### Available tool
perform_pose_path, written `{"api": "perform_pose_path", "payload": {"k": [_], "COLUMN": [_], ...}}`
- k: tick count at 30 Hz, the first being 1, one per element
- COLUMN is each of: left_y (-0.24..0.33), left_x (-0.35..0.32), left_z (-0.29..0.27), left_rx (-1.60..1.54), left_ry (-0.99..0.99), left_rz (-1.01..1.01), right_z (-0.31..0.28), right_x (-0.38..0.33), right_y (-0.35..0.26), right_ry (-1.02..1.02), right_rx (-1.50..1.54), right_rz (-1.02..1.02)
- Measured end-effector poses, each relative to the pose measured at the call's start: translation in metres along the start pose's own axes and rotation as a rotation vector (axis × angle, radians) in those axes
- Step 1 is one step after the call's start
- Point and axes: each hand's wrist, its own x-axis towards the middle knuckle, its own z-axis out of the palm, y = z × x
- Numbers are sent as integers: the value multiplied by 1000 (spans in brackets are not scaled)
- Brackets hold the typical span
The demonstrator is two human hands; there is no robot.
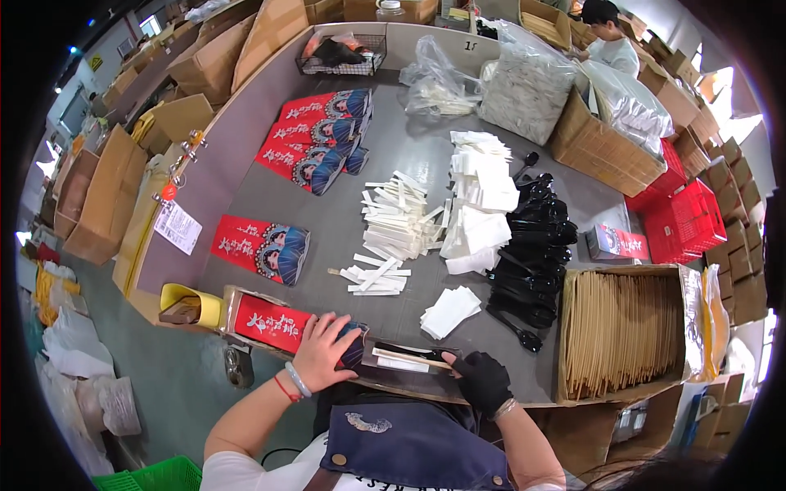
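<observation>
My bare left hand lies with spread fingers on a red printed paper sleeve, which sits in a low cardboard box at the table's near edge. At the sleeve's right end, my right hand, in a black fingerless glove, grips the end of wooden chopsticks. Alongside the chopsticks are a dark spoon and a white paper piece; the gloved fingers partly hide how they are held. Ahead lie thin white paper packets, folded white napkins and black plastic spoons.
More red sleeves lie at the far left, others nearer. A carton of chopsticks stands at right, near a red basket. At the back are a wire basket and clear plastic bags. A co-worker is beyond.
</observation>
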Motion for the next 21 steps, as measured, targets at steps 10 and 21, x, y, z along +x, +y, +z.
{"api": "perform_pose_path", "payload": {"k": [10,21], "left_y": [8,20], "left_x": [22,41], "left_z": [25,30], "left_rx": [-79,-48], "left_ry": [-33,-44], "left_rz": [70,118], "right_z": [30,63], "right_x": [38,52], "right_y": [-33,-52], "right_ry": [-243,141], "right_rx": [267,686], "right_rz": [325,57]}}
